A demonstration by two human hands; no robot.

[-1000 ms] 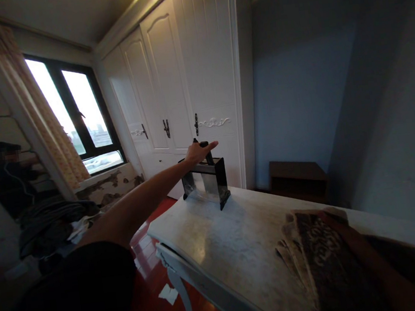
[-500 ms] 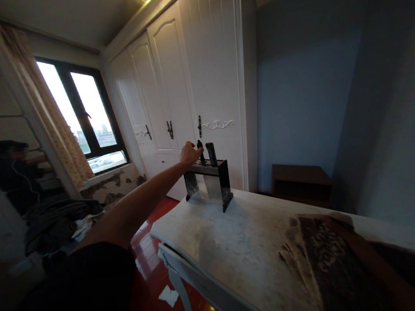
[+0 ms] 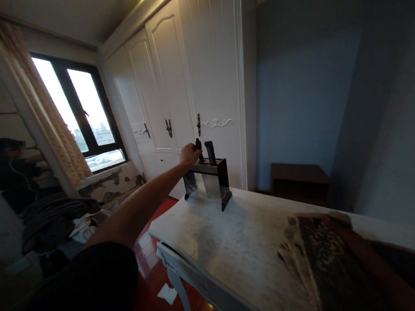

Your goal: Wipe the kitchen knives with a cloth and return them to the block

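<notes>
Stretched far forward, my left hand [image 3: 189, 153] has its fingers closed around a black-handled knife [image 3: 199, 149] standing in a knife block [image 3: 209, 169]. This block has black ends and see-through sides, and it stands upright at the far end of the table. Beside that handle rises a second knife [image 3: 210, 152], its wide blade visible inside the block. On the near right, my right hand [image 3: 339, 227] rests on a folded brown patterned towel [image 3: 328, 256]. Its fingers are too dark to make out.
The white marble-look table [image 3: 241, 242] runs toward a white wardrobe [image 3: 212, 74]. A low brown cabinet [image 3: 300, 174] stands beyond its right side. White paper [image 3: 167, 294] lies on the red floor. At left are piled clothes [image 3: 49, 223] and a person [image 3: 12, 169] in dark clothing.
The fingers of my left hand have closed more around the knife handle. The view has shifted slightly; the block and towel stay in place.
</notes>
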